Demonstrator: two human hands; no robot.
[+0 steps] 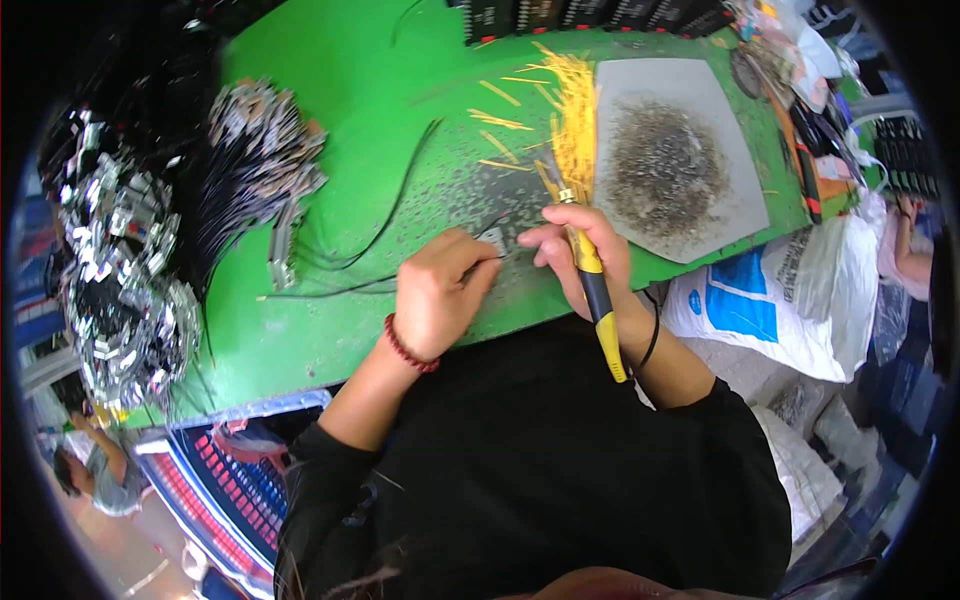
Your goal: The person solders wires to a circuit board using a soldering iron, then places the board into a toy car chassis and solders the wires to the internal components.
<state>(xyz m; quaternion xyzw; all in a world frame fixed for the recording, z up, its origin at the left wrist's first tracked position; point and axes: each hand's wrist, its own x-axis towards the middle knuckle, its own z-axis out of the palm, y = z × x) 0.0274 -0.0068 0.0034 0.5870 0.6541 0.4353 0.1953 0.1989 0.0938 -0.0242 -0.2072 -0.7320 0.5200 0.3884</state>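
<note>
My left hand (440,285), with a red bead bracelet at its wrist, is closed in a pinch over the green table. Thin black wire (330,293) runs into it from the left, and a short end pokes out beyond the fingertips. Just to the right, my right hand (590,255) is wrapped round a slim yellow-and-black handled tool (597,297) with a brass collar. Its narrow tip points away from me, toward a heap of thin yellow strips (575,110). A small pale piece (495,238) lies between my hands; its kind is unclear.
Bundled black wires with silvery ends (265,135) lie at the left, beside a shiny metallic pile (130,290). A grey board (680,80) with dark specks sits right. Black boxes (590,15) line the far edge. White sacks (790,300) stand off the table's right.
</note>
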